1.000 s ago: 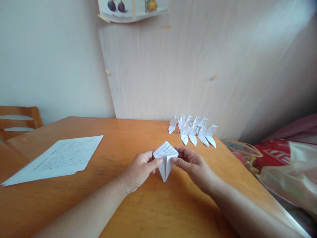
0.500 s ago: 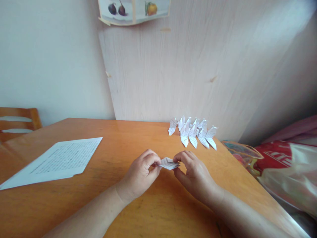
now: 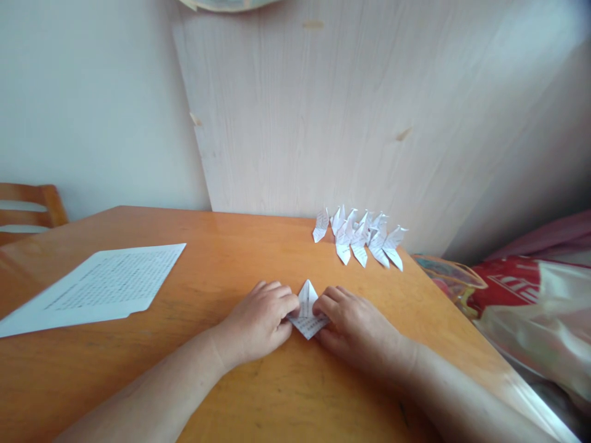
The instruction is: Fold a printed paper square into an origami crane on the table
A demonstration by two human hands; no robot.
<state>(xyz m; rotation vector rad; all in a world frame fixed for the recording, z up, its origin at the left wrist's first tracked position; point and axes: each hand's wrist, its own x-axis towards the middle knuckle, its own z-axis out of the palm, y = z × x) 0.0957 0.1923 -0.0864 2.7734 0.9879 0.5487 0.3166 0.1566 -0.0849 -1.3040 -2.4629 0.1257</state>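
A small kite-shaped piece of folded white printed paper (image 3: 308,309) is pinched at its side corners between the nearly closed left hand (image 3: 262,323) and right hand (image 3: 357,323), at or just above the orange-brown wooden worktop (image 3: 258,403). White folded-paper figures (image 3: 359,247) are grouped beyond the right hand; white printed sheets (image 3: 115,280) are laid left of the left hand.

The folded paper (image 3: 308,325) sits between left hand (image 3: 262,320) and right hand (image 3: 359,323); on the table (image 3: 249,252), sheets (image 3: 108,283) lie left, paper birds (image 3: 361,237) behind, rightward.
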